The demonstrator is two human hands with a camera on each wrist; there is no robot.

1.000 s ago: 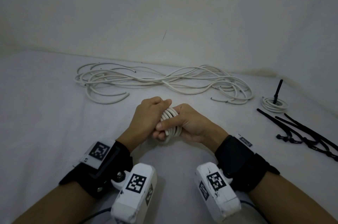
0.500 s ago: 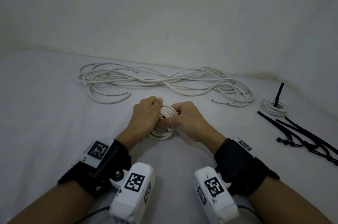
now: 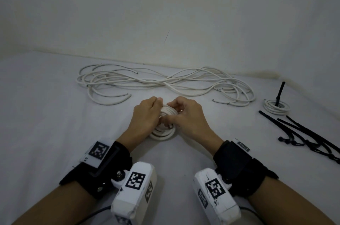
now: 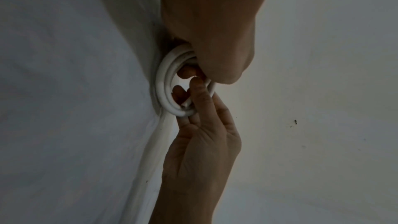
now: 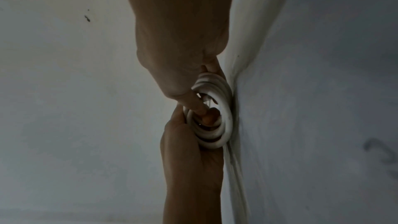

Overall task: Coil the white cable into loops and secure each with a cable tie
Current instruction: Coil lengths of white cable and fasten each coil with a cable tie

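At frame centre, the left hand (image 3: 145, 118) and right hand (image 3: 187, 118) are both gripping the small white coil (image 3: 162, 133), fingers curled round it.

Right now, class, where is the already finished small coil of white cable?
In the head view the finished coil lies far right on the table, with a black tie standing up from it, beyond the spare ties.

no readable text; only coded square markers (image 3: 135, 180) on the wrist cameras.
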